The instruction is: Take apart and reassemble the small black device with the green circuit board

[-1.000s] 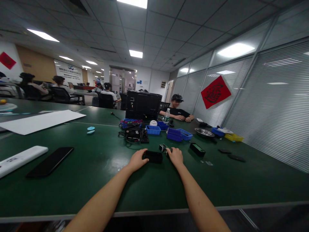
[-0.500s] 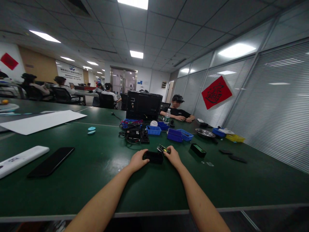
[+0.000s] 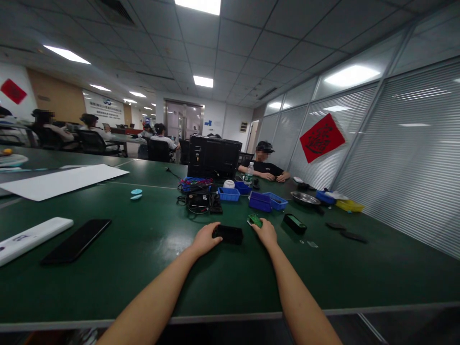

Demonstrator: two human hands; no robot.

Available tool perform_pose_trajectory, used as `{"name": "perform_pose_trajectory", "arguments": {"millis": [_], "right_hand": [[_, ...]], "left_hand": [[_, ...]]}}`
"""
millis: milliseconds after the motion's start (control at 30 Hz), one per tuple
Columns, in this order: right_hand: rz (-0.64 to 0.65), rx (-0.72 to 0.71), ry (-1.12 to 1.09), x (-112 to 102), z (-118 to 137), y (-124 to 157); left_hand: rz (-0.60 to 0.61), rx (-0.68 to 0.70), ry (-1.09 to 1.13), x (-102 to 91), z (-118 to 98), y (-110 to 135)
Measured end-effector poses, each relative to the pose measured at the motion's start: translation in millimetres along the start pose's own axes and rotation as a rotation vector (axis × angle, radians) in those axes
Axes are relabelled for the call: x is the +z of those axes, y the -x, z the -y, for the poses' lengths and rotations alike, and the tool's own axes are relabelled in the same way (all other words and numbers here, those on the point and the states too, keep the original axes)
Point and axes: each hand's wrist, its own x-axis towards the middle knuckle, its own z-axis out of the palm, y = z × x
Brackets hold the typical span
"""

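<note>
My left hand (image 3: 207, 239) is closed on the left end of a black open case (image 3: 230, 234) that rests on the green table. In my right hand (image 3: 267, 232), thumb and fingers pinch a small green circuit board (image 3: 255, 220), held just right of the case and apart from it. Farther right lies a second black case (image 3: 295, 224) with a green inside. Small clear plastic pieces (image 3: 312, 244) are on the table in front of it.
Beyond my hands stand a black monitor-like box (image 3: 214, 155), tangled cables, blue bins (image 3: 260, 201) and a metal bowl (image 3: 305, 198). Flat black pieces (image 3: 354, 236) lie at right. A black slab (image 3: 77, 240) and a white bar (image 3: 36, 237) lie left. A person sits across the table.
My right hand has moved right, away from the case, with the circuit board, which has turned so its green face shows. My left hand and the case have stayed put.
</note>
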Motion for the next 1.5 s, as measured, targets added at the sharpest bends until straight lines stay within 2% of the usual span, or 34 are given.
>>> {"name": "perform_pose_trajectory", "arguments": {"millis": [133,300,467,567,633,733,800,900,1100,1300,1500], "right_hand": [[-0.007,0.050,-0.011,-1,-2,-2],[0.000,0.045,-0.041,0,-8,-6],[-0.069,0.047,-0.157,2,-11,-9],[-0.088,0.003,-0.433,4,-4,-8],[-0.042,-0.041,-0.700,5,6,-4],[0.138,-0.144,-1.021,3,25,7],[0.274,-0.217,-1.098,-1,36,15],[0.384,-0.282,-1.092,-8,44,24],[0.466,-0.325,-0.998,-9,45,29],[0.450,-0.329,-0.940,-8,49,30],[0.459,-0.369,-0.858,-10,51,32]], "left_hand": [[0.013,-0.005,0.000,0.5,1,0],[0.010,-0.003,-0.004,0.0,1,0],[0.014,-0.018,-0.008,-0.1,0,0],[0.016,-0.029,-0.014,0.5,0,-1],[0.018,-0.034,-0.016,0.9,0,-1],[0.012,-0.028,-0.016,1.4,1,-1],[0.005,-0.016,-0.018,1.6,1,-2],[0.006,-0.018,-0.028,1.2,1,-2],[0.020,-0.030,-0.019,-2.7,-6,0],[0.016,-0.030,-0.013,-5.0,-10,1],[0.014,-0.028,-0.005,-1.3,-5,0]]}}
